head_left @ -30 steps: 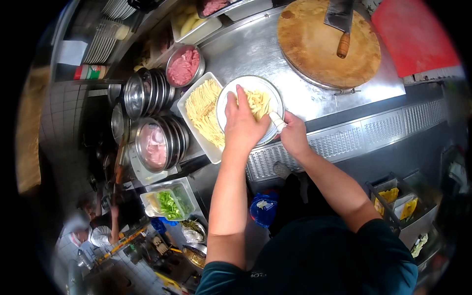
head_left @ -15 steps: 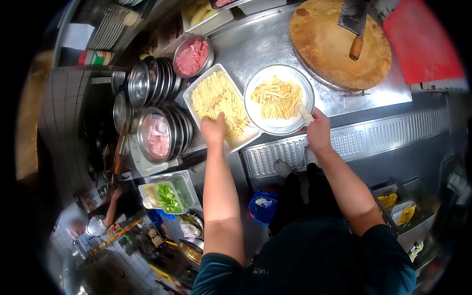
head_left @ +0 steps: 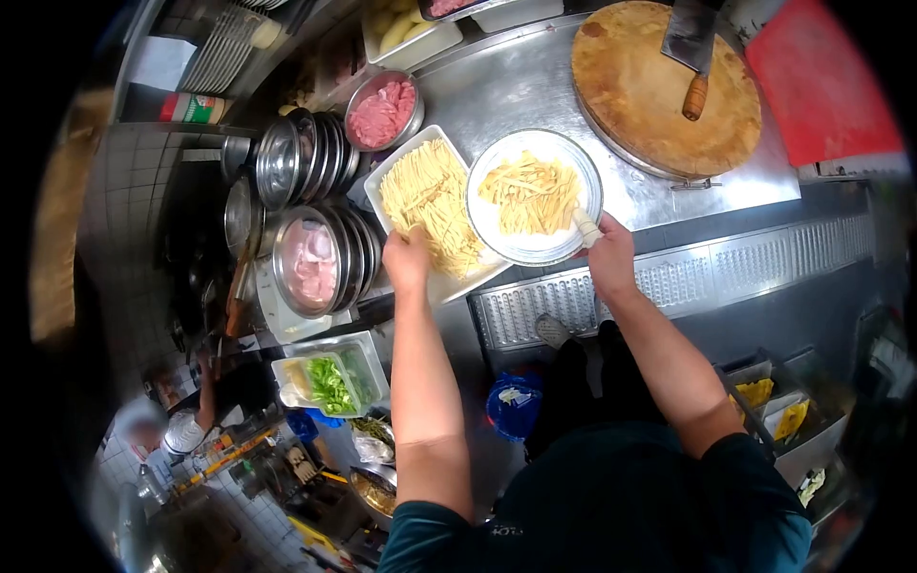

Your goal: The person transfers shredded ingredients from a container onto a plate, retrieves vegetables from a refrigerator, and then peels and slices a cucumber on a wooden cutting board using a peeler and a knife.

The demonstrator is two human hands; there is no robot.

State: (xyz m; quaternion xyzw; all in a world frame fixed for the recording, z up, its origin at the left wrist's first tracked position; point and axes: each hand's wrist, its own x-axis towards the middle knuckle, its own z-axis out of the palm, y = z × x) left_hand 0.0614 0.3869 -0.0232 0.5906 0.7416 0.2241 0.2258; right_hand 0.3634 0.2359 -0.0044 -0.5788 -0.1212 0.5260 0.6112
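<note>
A white rectangular tray (head_left: 482,274) holds a thick layer of pale yellow strips, perhaps noodles or tofu strips (head_left: 430,196). My left hand (head_left: 408,261) is closed over the tray's left wall, its thumb at the strips and its other fingers mostly hidden. To the right, my right hand (head_left: 609,256) grips the lower right rim of a round white dish (head_left: 497,234), thumb on top and fingers underneath. A pale wrapping covers that thumb. Inside the dish lies a smaller heap of the same strips (head_left: 530,196). The dish overlaps the tray's right edge.
A cleaver (head_left: 690,48) rests on a round chopping board (head_left: 659,115). Metal bowls of sliced meat (head_left: 380,115) and pale pink pieces (head_left: 310,267) stand left of the tray. A container of chopped greens (head_left: 330,385) is nearer. Another person (head_left: 186,430) stands far left.
My left hand has shifted from over the strips toward the tray's left wall. My right hand has brought the dish slightly left, closer over the tray.
</note>
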